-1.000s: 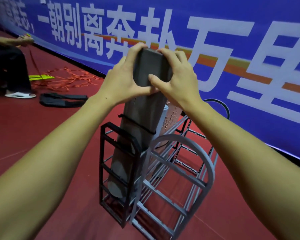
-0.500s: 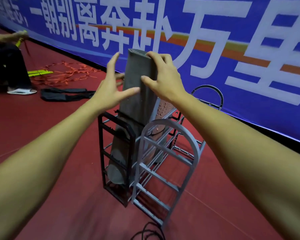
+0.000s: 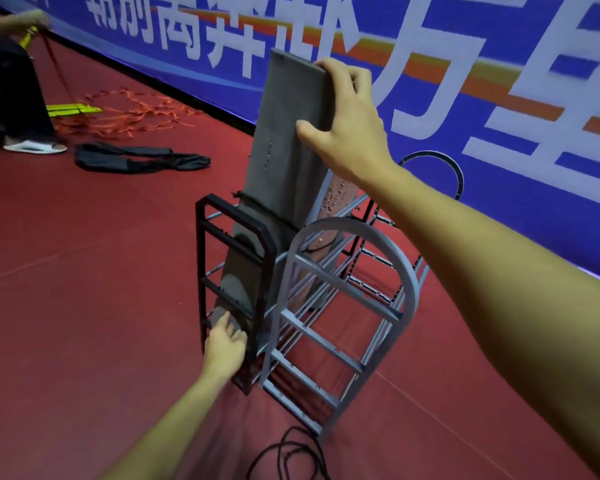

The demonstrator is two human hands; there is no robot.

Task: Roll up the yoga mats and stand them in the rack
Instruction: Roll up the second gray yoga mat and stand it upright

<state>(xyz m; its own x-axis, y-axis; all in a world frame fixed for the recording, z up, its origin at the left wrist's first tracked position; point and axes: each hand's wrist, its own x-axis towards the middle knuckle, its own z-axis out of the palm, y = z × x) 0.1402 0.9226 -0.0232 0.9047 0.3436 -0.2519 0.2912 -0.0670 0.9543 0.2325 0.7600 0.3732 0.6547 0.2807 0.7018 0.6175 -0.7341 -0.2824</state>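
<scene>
Lowered from the mat's top since the earlier frame, left hand reaches through the black end frame with fingers touching the grey rolled mat, while right hand grips its upper edge, mat leaning in the rack beside a pinkish mat, black cord lying on the red floor.

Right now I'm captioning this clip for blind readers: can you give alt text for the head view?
A person's right hand grips the top of a rolled grey yoga mat standing tilted in a metal rack on a red floor, while the left hand touches the mat's lower end through the rack's black end frame. A blue banner runs behind.
</scene>
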